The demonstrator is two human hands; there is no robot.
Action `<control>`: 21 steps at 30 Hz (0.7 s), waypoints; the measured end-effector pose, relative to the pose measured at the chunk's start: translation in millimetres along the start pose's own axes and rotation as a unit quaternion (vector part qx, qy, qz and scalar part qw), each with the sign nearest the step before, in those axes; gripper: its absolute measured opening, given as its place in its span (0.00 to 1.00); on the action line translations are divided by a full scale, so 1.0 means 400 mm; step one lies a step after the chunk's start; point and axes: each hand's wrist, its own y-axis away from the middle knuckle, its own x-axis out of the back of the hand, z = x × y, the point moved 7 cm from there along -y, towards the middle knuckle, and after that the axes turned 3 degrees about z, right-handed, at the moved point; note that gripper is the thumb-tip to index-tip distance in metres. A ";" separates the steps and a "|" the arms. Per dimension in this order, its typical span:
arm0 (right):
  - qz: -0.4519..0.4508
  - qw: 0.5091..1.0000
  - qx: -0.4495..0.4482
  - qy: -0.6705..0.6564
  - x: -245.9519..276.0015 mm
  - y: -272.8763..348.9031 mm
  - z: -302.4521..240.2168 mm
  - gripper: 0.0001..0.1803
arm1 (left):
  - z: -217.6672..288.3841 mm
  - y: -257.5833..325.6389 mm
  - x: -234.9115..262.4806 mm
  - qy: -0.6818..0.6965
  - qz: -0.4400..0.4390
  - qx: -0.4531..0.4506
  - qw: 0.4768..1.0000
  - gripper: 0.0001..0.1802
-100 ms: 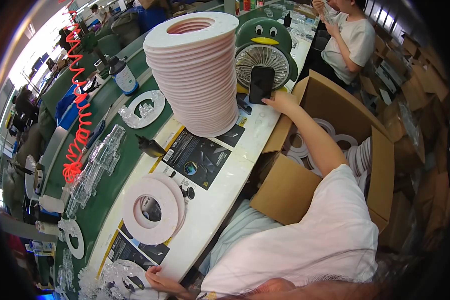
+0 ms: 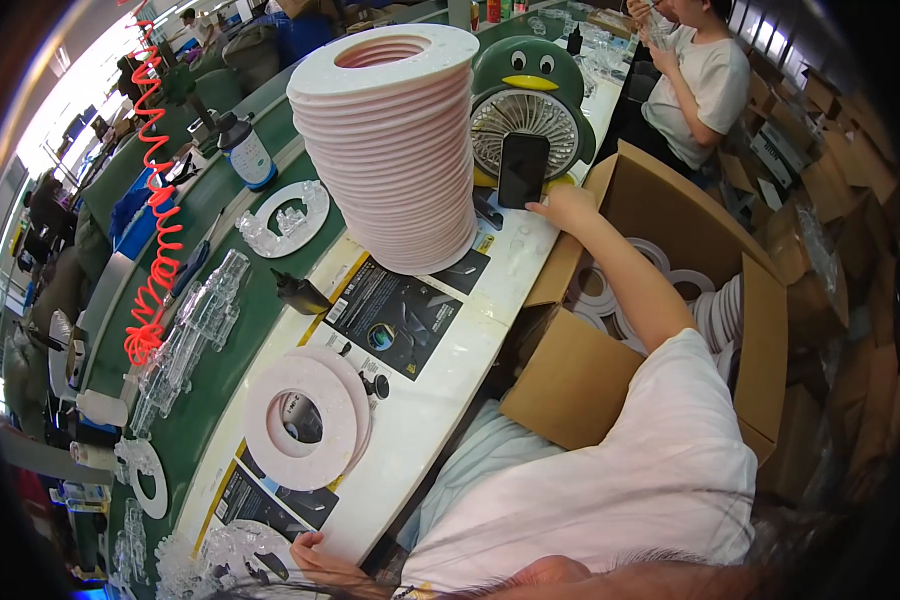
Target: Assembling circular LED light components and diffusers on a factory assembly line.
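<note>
My right hand reaches out to a black phone, a finger extended at its lower right corner; I see no grip around it. The phone stands upright against a round fan with a green penguin-shaped frame. My left hand lies at the near table edge, fingers loosely bent and holding nothing visible. Beside it are a white ring bearing clear plastic parts. A few flat pale pink rings overlap on the table. Farther along rises a tall stack of such rings.
An open cardboard box with white rings stands under my right arm. A black dropper bottle and printed sheets lie on the white tabletop. Beyond are clear plastic parts, a red coiled hose and a seated person.
My right hand has shifted very slightly, its fingertip now a little lower at the phone's corner. Everything else looks the same.
</note>
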 end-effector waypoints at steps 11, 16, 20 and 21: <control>0.254 0.945 0.184 0.097 0.158 0.037 -0.108 0.44 | -0.039 -0.006 0.012 0.058 0.018 -0.030 0.998 0.23; 0.203 0.961 0.163 0.093 0.138 0.017 -0.082 0.48 | -0.041 -0.006 0.003 0.068 0.016 -0.038 0.997 0.23; 0.202 0.961 0.164 0.096 0.134 0.014 -0.078 0.47 | -0.033 -0.005 0.002 0.082 0.010 -0.049 0.995 0.24; 0.227 0.951 0.184 0.099 0.140 0.021 -0.086 0.47 | -0.032 -0.005 0.000 0.091 0.005 -0.042 0.995 0.25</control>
